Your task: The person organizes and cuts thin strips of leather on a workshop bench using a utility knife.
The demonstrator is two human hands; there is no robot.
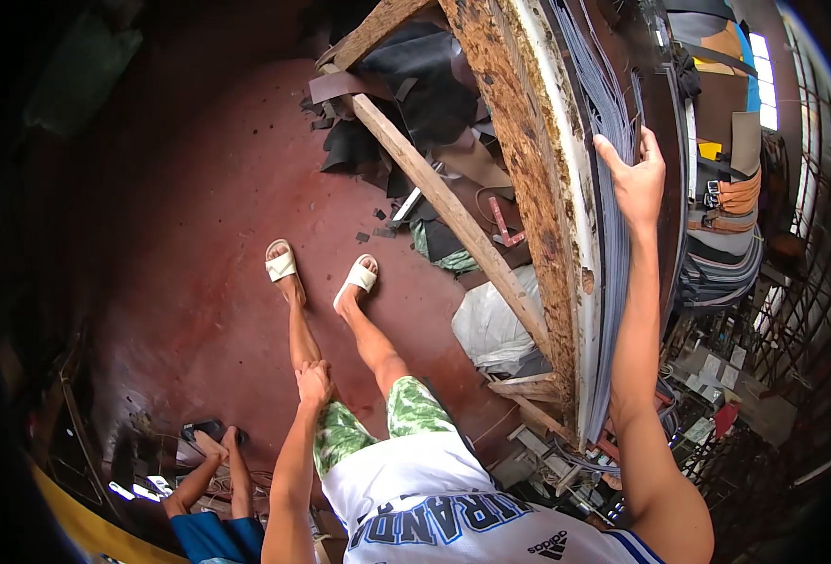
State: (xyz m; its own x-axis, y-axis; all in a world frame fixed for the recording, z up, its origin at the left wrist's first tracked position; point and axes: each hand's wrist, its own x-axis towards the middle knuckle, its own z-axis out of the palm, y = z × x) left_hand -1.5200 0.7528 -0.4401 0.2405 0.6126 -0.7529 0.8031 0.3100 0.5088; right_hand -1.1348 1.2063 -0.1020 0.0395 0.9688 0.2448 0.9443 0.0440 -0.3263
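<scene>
My right hand [638, 179] lies over a long bundle of thin grey strips [610, 113], thumb on one side and fingers curled on the other. The strips run along the white edge of a worn wooden table frame [528, 141]. Low in front of my leg, my left hand [314, 383] is closed, with its fingers bent. Whatever it may hold is hidden.
Dark scraps [425, 94] and a white sack [498, 324] lie beneath the frame's slanted wooden brace [444, 197]. Stacked straps and belts [726, 211] are at the right. Another person's legs [237, 470] show at lower left on the red floor [209, 188].
</scene>
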